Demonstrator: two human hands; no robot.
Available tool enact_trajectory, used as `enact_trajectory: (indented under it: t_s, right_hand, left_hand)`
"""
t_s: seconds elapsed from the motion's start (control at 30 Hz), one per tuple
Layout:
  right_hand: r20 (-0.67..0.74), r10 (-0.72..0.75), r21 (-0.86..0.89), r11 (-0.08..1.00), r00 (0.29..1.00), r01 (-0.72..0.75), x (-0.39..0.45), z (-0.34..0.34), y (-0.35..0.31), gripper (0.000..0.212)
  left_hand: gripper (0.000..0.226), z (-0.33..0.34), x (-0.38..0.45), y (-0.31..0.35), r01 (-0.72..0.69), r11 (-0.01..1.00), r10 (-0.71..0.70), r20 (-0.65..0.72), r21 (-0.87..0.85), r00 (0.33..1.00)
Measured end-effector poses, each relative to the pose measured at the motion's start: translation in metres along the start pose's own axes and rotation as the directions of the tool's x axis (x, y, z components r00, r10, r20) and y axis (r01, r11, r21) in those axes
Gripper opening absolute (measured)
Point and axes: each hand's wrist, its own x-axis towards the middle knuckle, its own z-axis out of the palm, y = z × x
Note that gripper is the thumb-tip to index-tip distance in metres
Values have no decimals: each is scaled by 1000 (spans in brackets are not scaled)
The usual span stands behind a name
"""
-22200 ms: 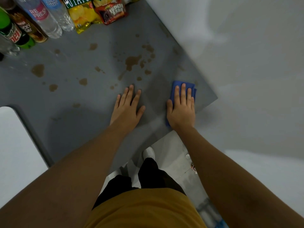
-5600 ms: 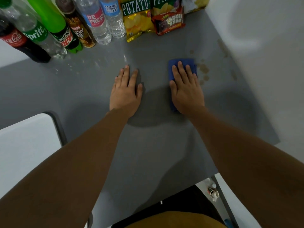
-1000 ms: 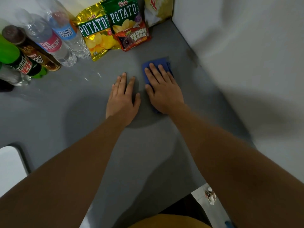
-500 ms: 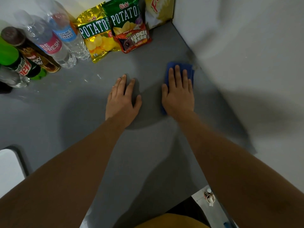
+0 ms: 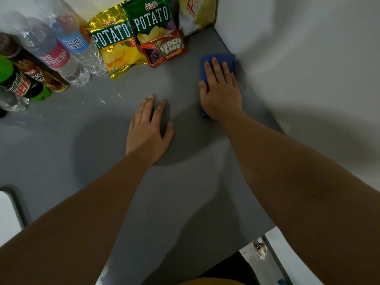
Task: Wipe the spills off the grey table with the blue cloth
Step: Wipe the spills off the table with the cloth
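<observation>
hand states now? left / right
Left hand: open, flat on the grey table, holding nothing.
Right hand: open, palm pressing the blue cloth to the table by the wall.

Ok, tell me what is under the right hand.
The blue cloth lies flat under the right hand, pressed on the grey table beside the wall. Whether any spill remains beneath the cloth cannot be seen.

the tabletop (image 5: pixel 86 145) is smooth grey with a dull satin sheen and faint wet-looking glints near the bottles. the blue cloth (image 5: pixel 224 59) looks soft and matt. the water bottles (image 5: pixel 67 56) are clear glossy plastic with printed labels. the potato chip bags (image 5: pixel 131 38) are shiny crinkled foil. the wall (image 5: pixel 308 58) is matt white.
</observation>
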Motion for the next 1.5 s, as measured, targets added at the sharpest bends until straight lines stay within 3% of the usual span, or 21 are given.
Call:
enact_trajectory:
  t_s: [0.27,0.47,0.63,0.83,1.27,1.5]
  right_hand:
    - [-115,139,0,990,984,-140,-34,-3,28,63]
    - [-167,242,-23,968,956,-249,-90,12,11,65]
    - [-90,116,15,993,989,-115,-96,24,-24,68]
    - [-45,-41,10,999,998,42,-50,11,-10,66]
    - [-139,167,-33,984,976,-173,-94,11,23,61]
    - [-73,127,-57,990,989,-131,-150,22,-7,65]
  left_hand:
    - [61,-1,0,1,11,1000,-11,6,-1,1000]
    - [60,1,-1,2,7,1000,-7,-15,2,1000]
    - [61,2,-2,2,13,1000,-13,-19,13,1000]
    - [61,2,-1,2,7,1000,-7,-6,19,1000]
    - [61,-7,0,0,20,999,-18,34,-33,999]
    - [59,-15,-7,-12,52,998,-51,5,-46,999]
